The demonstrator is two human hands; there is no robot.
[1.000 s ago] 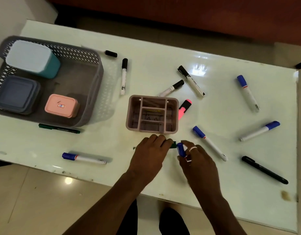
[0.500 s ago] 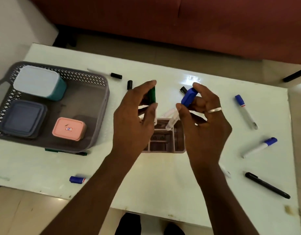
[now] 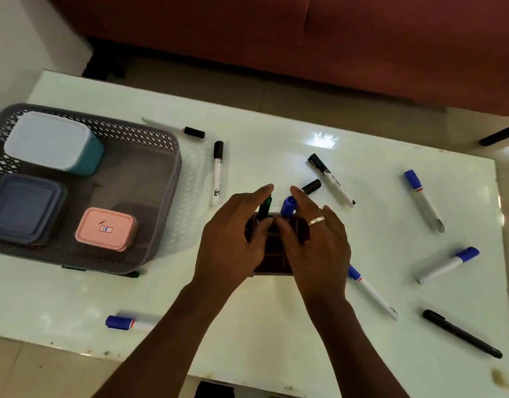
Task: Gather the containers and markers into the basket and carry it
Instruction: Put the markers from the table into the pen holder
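The pink container (image 3: 106, 228) bears "18" on its label.

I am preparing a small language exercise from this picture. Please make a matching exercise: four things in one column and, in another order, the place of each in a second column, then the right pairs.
Things
1. pink container
2. green marker
3. blue-capped marker beside the green one
4. black pen

Places
A. lying on the table, near its front right corner
B. gripped by the left hand
C. inside the grey basket
D. gripped by the right hand

Pairs: 1-C, 2-B, 3-D, 4-A
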